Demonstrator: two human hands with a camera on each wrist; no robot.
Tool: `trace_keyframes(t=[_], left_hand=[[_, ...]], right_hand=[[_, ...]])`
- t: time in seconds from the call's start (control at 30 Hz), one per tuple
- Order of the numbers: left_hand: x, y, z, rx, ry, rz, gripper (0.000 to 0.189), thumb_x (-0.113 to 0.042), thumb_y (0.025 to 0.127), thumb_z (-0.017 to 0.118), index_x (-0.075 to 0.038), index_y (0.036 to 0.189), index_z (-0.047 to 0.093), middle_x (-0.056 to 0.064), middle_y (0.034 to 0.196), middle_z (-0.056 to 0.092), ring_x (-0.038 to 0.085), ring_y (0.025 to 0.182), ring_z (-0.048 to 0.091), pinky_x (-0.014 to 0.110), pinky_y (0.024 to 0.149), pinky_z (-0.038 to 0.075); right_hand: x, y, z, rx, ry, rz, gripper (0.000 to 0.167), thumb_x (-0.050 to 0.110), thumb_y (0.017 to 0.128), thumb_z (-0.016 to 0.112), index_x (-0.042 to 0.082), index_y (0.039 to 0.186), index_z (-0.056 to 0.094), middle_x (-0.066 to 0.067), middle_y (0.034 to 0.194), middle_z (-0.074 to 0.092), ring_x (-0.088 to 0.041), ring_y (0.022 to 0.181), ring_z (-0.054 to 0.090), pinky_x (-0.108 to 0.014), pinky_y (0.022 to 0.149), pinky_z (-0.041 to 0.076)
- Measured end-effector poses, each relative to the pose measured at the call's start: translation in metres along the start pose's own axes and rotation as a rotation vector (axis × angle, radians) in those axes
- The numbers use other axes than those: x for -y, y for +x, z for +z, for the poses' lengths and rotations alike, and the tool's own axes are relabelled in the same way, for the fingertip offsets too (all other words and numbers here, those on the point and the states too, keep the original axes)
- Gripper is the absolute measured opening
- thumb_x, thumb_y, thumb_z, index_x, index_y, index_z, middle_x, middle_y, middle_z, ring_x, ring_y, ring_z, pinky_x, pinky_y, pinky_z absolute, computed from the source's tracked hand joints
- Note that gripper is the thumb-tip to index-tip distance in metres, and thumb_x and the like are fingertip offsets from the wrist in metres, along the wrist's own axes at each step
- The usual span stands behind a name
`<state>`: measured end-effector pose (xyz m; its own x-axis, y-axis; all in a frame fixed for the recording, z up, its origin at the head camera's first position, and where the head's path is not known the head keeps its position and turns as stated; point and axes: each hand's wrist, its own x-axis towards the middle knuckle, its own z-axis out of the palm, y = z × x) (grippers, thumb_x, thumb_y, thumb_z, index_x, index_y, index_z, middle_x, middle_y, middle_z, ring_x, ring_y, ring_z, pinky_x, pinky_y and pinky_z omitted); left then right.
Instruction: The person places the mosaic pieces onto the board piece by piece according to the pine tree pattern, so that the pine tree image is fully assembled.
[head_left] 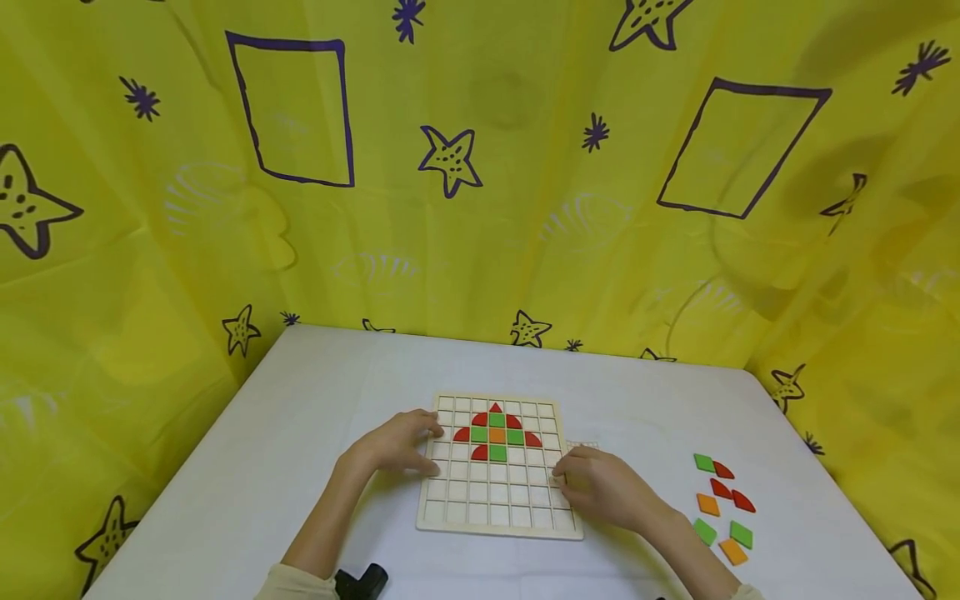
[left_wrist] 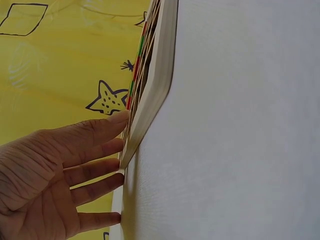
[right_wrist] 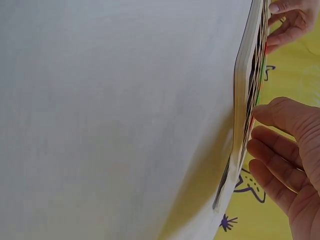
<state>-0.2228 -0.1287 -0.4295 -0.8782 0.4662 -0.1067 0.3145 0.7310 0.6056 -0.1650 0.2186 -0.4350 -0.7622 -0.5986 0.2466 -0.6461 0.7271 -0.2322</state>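
White cloth-like counter [head_left: 645, 400]: carries everything, spreading out on all sides of the board.
Bright yellow curtain [head_left: 517, 225]: rises behind the board, printed with dark purple stars, bursts and four-sided outlines.
Pale wooden gridded board [head_left: 478, 492]: lies on the counter between the person's hands; red, green and orange tiles [head_left: 497, 435] fill cells in its far half.
Left hand [head_left: 396, 443]: at the board's left edge, digits spread wide.
Right hand [head_left: 602, 486]: at the board's right edge, fingers loosely bent, thumb apart from them.
Loose red, green and orange tiles [head_left: 708, 504]: well to the right of the board.
Black object [head_left: 362, 582]: near side, left of the board; kind unclear.
Head view alone: the full tile pattern and loose tiles.
Wrist views alone: the board's thick side, edge-on; the right one also shows a shadow beside it.
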Motion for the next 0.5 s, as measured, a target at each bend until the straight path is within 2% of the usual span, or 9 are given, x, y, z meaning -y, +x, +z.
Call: trace_keyframes(t=[0.17, 0.5], left_hand=[[0.000, 0.001, 0.000, -0.004, 0.007, 0.007, 0.045, -0.012, 0.079, 0.088, -0.002, 0.120, 0.070, 0.020, 0.147, 0.054, 0.041, 0.142, 0.043, 0.053, 0.115, 0.035], [-0.002, 0.000, -0.001, 0.002, 0.013, -0.008, 0.046, -0.012, 0.079, 0.088, -0.002, 0.121, 0.070, 0.020, 0.147, 0.054, 0.041, 0.142, 0.042, 0.054, 0.115, 0.035]], right_hand=[[-0.006, -0.009, -0.008, -0.010, -0.025, 0.002, 0.017, 0.005, 0.085, 0.078, 0.011, 0.100, 0.076, 0.001, 0.104, 0.073, -0.032, 0.110, 0.068, -0.050, 0.095, 0.054], [-0.018, -0.025, -0.018, 0.013, -0.035, 0.080, 0.020, 0.007, 0.085, 0.081, 0.014, 0.103, 0.076, 0.002, 0.106, 0.072, -0.025, 0.101, 0.068, -0.046, 0.088, 0.056]])
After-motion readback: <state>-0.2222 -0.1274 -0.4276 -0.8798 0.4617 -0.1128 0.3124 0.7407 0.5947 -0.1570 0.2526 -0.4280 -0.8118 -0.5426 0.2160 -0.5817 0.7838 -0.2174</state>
